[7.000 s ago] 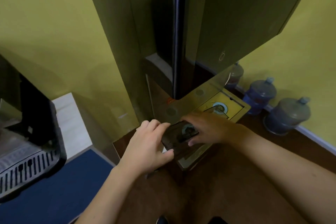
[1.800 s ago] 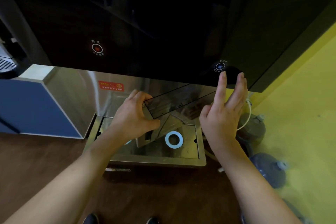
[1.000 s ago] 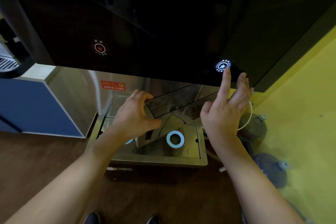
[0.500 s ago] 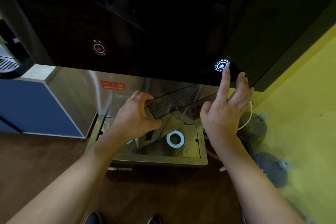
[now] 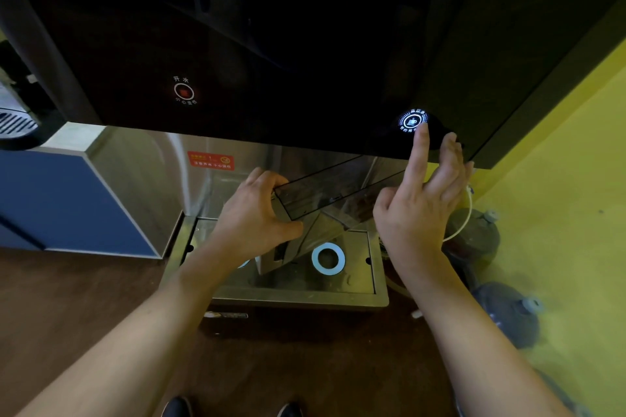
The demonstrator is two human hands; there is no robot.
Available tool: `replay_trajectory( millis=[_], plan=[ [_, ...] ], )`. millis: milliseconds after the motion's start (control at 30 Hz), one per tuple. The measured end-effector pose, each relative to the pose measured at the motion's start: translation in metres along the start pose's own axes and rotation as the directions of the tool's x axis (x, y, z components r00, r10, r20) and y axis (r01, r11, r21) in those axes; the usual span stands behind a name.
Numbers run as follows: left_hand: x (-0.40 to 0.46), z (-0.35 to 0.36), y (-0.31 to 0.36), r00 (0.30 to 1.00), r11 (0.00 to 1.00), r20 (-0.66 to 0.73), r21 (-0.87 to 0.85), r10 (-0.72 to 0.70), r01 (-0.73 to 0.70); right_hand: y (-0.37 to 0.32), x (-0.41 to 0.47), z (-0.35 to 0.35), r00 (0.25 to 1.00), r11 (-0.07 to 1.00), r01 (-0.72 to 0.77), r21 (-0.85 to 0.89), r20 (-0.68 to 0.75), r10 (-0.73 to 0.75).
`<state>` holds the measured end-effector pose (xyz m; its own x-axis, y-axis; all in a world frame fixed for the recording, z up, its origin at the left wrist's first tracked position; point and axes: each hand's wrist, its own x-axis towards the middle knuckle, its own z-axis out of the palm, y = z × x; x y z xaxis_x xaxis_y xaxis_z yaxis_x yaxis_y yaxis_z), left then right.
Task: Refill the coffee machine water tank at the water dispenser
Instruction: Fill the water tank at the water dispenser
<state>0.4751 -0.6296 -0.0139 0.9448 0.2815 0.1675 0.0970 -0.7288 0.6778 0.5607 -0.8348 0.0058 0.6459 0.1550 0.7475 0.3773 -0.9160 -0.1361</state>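
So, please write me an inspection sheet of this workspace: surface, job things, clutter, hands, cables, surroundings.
Surface: steel drip tray with a white ring on it.
Job things: clear tank held tilted over the tray, under the dispenser; blue button lit, red button dim.
Clutter: nothing seen.
Hands: left hand grips the tank; right hand presses the blue button with one finger.
Cables: thin white tube at right.
Surroundings: water bottles on the floor, yellow wall, blue cabinet.

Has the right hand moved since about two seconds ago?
Yes. The right hand went up slightly: its forefinger, then just below the blue button, now touches that button, which has lit up.
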Motion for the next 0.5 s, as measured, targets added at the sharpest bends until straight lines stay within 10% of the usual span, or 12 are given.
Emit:
replay_trajectory(
  millis=[500],
  plan=[
    [-0.0017,0.0009,-0.0027,1.0,1.0,0.01,0.007,-0.004,0.004,-0.0011,-0.0002,-0.0028,1.0,1.0,-0.01,-0.027,0.021,0.01]
  ],
)
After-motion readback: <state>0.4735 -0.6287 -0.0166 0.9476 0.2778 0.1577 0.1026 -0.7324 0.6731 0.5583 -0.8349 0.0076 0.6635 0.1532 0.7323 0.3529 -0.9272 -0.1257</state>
